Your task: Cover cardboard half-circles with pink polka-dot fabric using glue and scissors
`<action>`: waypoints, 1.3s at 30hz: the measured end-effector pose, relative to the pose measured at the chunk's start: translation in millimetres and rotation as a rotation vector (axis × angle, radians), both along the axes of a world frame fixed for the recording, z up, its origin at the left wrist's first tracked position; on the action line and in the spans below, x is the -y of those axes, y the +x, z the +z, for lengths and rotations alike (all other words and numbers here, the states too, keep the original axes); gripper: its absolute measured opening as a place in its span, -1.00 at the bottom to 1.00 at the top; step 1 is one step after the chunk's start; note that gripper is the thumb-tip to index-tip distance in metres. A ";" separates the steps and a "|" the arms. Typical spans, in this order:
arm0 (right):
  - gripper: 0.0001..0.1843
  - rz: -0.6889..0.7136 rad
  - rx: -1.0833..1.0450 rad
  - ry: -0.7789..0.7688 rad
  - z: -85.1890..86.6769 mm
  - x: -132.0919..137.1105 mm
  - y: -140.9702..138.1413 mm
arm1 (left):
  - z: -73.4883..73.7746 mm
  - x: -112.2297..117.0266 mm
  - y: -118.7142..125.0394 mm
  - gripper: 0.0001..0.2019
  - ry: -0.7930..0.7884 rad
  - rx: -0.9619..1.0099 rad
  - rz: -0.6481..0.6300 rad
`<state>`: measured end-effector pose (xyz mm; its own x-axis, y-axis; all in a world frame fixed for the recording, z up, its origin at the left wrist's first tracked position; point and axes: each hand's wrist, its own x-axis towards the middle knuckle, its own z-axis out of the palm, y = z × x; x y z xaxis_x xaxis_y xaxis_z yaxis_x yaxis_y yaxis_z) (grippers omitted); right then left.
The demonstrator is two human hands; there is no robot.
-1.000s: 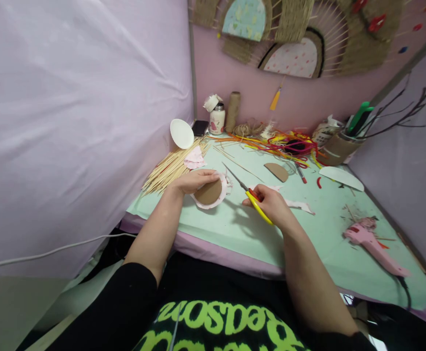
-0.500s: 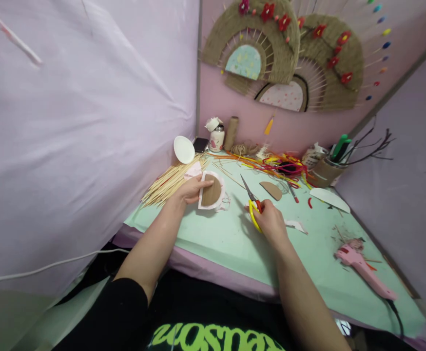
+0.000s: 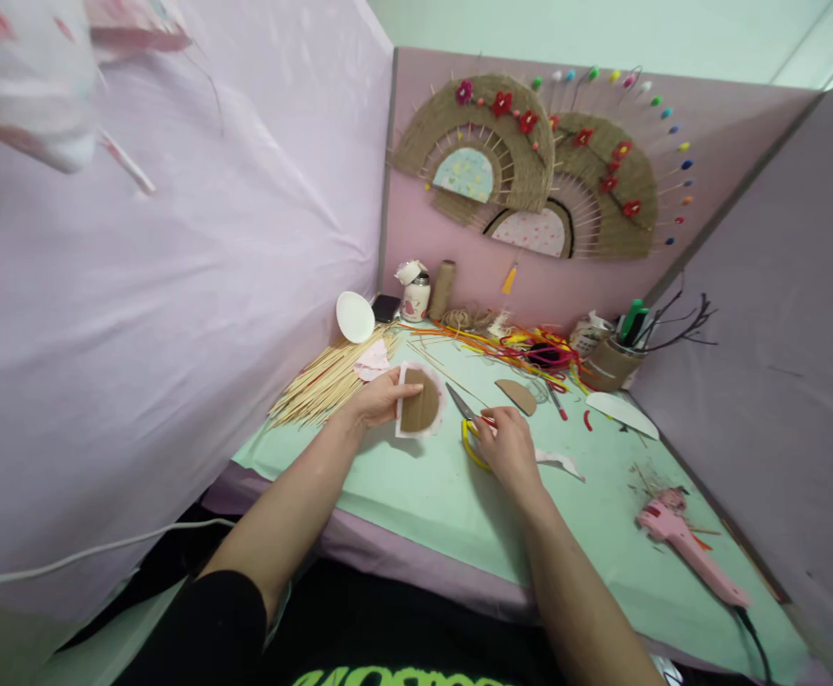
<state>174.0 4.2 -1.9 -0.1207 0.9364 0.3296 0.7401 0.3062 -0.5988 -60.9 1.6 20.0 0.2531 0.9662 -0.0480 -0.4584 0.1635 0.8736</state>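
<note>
My left hand (image 3: 382, 396) pinches a half-round piece of cardboard (image 3: 420, 405) by its straight side, thumb on top. A rim of pale pink fabric or paper shows all around the cardboard. To its right, my right hand (image 3: 508, 448) grips scissors (image 3: 468, 415) with red and yellow handles. Their blades point up and left toward the curved edge, apart from it. A pink scrap (image 3: 372, 360) lies behind my left hand, on thin wooden sticks (image 3: 331, 373). Another pale strip (image 3: 560, 462) rests on the table beside my right hand. A bare cardboard half-round (image 3: 517, 394) lies farther back.
At the right lies a pink glue gun (image 3: 692, 551) with a black cord. Colourful pipe cleaners (image 3: 531, 348) are heaped at the back, near a cup (image 3: 611, 362) holding markers and twigs. Two twine-covered fans (image 3: 474, 110) hang on the back wall. A white dish (image 3: 355, 317) leans at left.
The camera view has tilted up, showing more of the wall. The scissors have moved left, closer to the cardboard. A dangling paper-like scrap at the cardboard's right edge no longer shows.
</note>
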 end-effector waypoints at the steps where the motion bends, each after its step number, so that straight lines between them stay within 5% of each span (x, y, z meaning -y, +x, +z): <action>1: -0.70 0.050 -0.146 -0.054 5.6 -0.9 -3.1 | -0.7 2.1 2.9 -0.57 0.007 -0.014 -0.025; 5: -0.56 0.277 -0.648 -0.403 24.4 -3.6 -22.8 | -1.8 11.0 15.1 -0.54 0.011 -0.079 -0.102; 9: -0.50 0.334 -0.854 -0.542 23.0 -6.0 -40.1 | -2.4 13.2 24.5 -0.50 0.028 -0.100 -0.056; 14: -0.57 0.330 -0.785 -0.378 8.8 -12.3 -43.0 | -7.1 8.2 30.0 -0.47 0.086 -0.145 0.069; 22: -0.64 0.261 -0.453 -0.038 6.1 -6.4 -43.1 | -13.5 6.7 33.8 -0.50 0.082 -0.160 0.096; 39: -0.64 0.273 -0.609 -0.171 5.0 -7.0 -38.6 | -9.5 4.7 30.1 -0.52 0.018 -0.148 0.096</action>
<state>135.4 11.2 3.1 -0.1998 0.9436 0.2640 0.1658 0.2981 -0.9400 -30.8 -3.1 10.4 0.1507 0.9867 -0.0603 -0.3376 0.1087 0.9350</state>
